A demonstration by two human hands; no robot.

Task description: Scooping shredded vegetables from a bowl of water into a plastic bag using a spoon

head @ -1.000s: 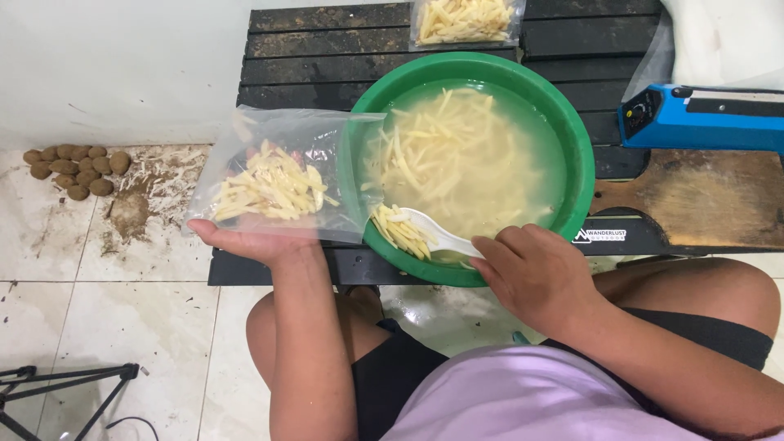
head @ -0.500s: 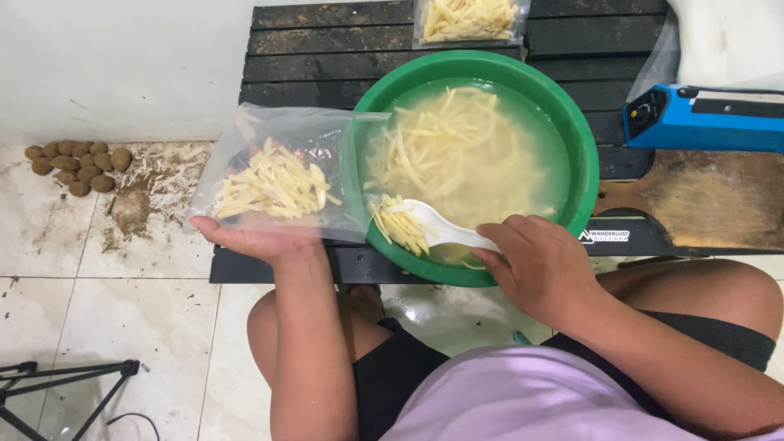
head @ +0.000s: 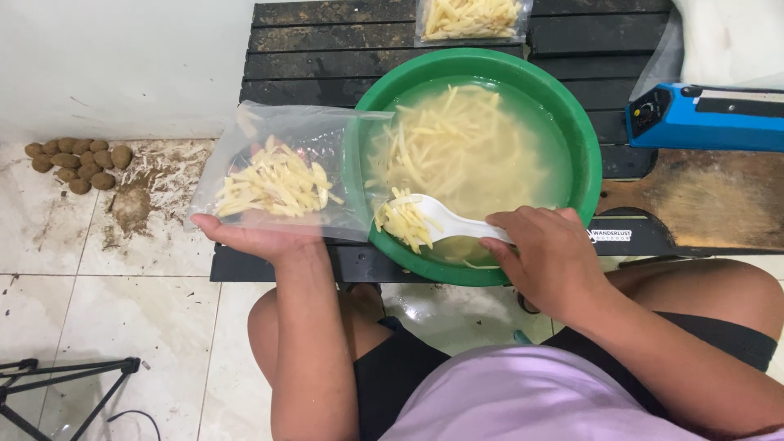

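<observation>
Potato strips scooped beside an open bag

The left hand (head: 260,238) supports a clear bag (head: 282,175) of strips from below, palm up. The right hand (head: 549,255) grips a white spoon (head: 441,222), loaded with strips, inside the green basin (head: 584,155) of water.

A low black slatted table (head: 327,49), its boards streaked with dirt, carries a green basin (head: 584,147) of water and potato strips near its front edge. Beyond the basin at the far edge lies a clear bag of potato strips (head: 469,18), and to the right sit a blue sealing machine (head: 706,118) and a worn wooden board (head: 702,200). The tiled floor (head: 98,327) beside the table holds a cluster of small brown potatoes (head: 77,163), a scatter of peelings (head: 151,184) and a black tripod leg (head: 65,384).
</observation>
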